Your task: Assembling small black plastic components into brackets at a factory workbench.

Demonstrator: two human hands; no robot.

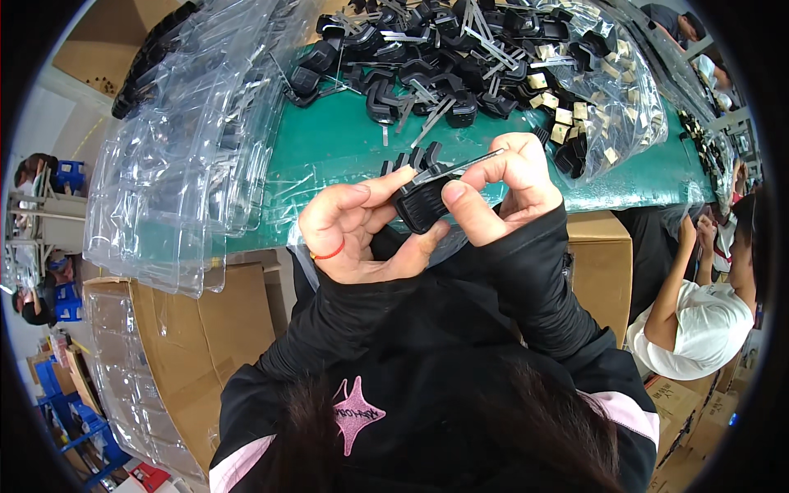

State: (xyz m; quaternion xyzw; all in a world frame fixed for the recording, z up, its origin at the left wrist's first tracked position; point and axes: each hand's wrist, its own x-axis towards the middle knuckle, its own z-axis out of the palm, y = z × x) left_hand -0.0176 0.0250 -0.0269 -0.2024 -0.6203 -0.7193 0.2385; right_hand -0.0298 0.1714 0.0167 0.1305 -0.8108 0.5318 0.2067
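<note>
Both hands are raised together over the near edge of the worktop and are closed on one item. The left hand (362, 230) cups a black ribbed plastic piece (421, 204) from below and from the left, thumb along its upper edge, a red band at the wrist. The right hand (505, 185) pinches the same piece from the right, thumb pressed on its right end, fingers curled over the top. A thin metal strip (460, 167) runs from the piece up under the right fingers. The piece sits between the two thumbs, clear of the surface.

Just beyond the hands, small black parts (415, 156) stand on the green worktop (337, 140). Farther back lies a heap of black parts and metal strips (444, 57). To the right, a clear bag (612, 107) holds small tan pieces and black parts. To the left, a stack of clear plastic blister trays (181, 156) overhangs the worktop edge, above cardboard boxes (214, 329). A second person in a white shirt (699, 324) sits at the right.
</note>
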